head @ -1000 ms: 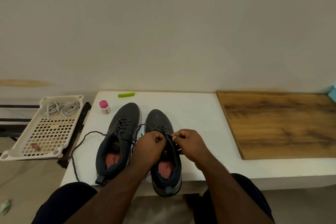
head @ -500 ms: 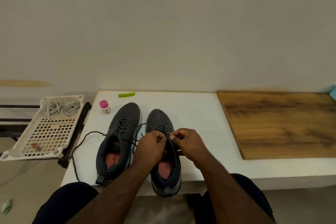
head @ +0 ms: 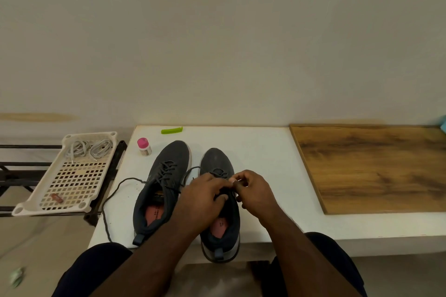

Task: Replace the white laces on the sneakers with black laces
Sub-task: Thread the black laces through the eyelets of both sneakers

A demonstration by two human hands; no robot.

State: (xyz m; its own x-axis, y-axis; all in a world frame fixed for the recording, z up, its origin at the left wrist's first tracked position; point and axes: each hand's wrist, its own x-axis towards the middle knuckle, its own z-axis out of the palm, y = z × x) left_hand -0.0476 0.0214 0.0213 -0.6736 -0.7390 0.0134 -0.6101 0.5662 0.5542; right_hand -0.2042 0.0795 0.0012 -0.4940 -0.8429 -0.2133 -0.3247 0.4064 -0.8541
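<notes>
Nearest the camera, the right sneaker (head: 220, 214) stands with its heel overhanging the front edge of the white tabletop (head: 260, 152), and it serves as the landmark here. Both hands work over its throat: the left hand (head: 205, 196) lies curled across the tongue, fingers closed on the black lace (head: 223, 196) at the upper eyelets, while the right hand (head: 253, 191) pinches a short piece of the same lace between thumb and forefinger just above the shoe's right edge. The exact eyelet is hidden under the fingers. Judging by this, the step in hand is threading or tightening the black lace through the upper eyelets of this second shoe; the next move likely calls for pulling the end clear and evening both ends without loosening the rows below. Just left of the landmark sits the left sneaker (head: 160, 190), already laced in black, its loose lace end (head: 108, 202) looping out over the tabletop's left edge. Beyond that shoe's toe stand a small pink-capped bottle (head: 144, 146) and, farther back, a green clip (head: 171, 130). Well left of the sneakers, off the tabletop, a cream perforated tray (head: 70, 188) holds the removed white laces (head: 89, 149). Well right of the landmark lies a wooden board (head: 371, 166).
</notes>
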